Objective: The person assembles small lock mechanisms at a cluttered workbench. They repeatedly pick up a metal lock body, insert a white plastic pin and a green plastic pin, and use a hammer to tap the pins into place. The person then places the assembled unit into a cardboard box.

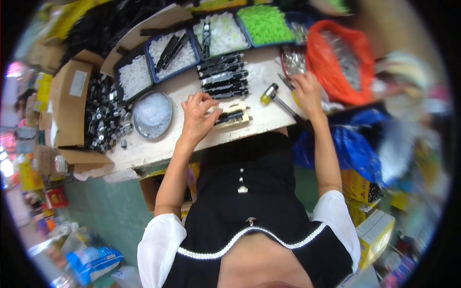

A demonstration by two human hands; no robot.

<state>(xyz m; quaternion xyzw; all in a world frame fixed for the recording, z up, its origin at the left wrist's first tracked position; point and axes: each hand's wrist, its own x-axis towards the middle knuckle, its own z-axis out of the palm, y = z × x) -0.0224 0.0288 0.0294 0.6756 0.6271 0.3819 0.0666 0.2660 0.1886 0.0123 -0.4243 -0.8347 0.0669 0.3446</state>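
Mid-assembly, by the look of it: left hand (198, 115) curled, fingertips pinching a small white piece over the black clip (229, 116) seated in a pale wooden jig (240, 117) near the front edge of the worktable (158, 149). Right hand (307, 91) stretched out to the heap of small metal parts (293, 60) beside the orange bag (343, 60), fingers bent into them; whether closed on one, cannot tell. Next move likely calls for fetching a metal part back to the jig and aligning it finely. Yellow-headed mallet (270, 92) lying between the hands, right across the return path; finished black clips (223, 76) stacked just behind; round dish (152, 114) of clear bits at left
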